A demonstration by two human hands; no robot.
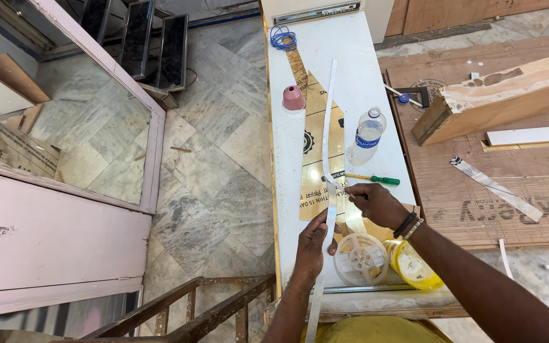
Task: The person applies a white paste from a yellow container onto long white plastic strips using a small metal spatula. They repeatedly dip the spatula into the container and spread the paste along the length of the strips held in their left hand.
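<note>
Head view, looking straight down. Long white panel (363, 82) serving as work surface, gold-coloured edge along its left side, running away from the camera. Thin white edge-banding strip (330, 127) lying lengthwise on it, far end near the top of the panel, near end passing through both hands and hanging off the close edge. Left hand (312, 244) closed around the strip low on the panel, thumb on top. Right hand (376, 204) pinching the strip just above the left, fingers curled shut, beaded bands on the wrist.

On the panel: brown printed paper sheet (316, 152) under the strip, pink cone-shaped cap (293, 98) on its left, coil of blue wire (283, 38) at the far end, clear plastic water bottle (368, 134) with blue label standing right of the strip, green-handled screwdriver (373, 180) lying just beyond the right hand. Near the close edge, white empty reel (360, 258) touching a yellow reel (414, 267) on its right.

Room: grey-white marble tile floor (217, 178) left of the panel. Pale pink framed glass door leaf (71, 121) lying flat at far left. Wooden ladder-like frame (192, 311) at bottom. Right side covered with plywood sheets (478, 184), a rough wooden block (503, 95) resting on them, a loose strip offcut (497, 188) nearby.
</note>
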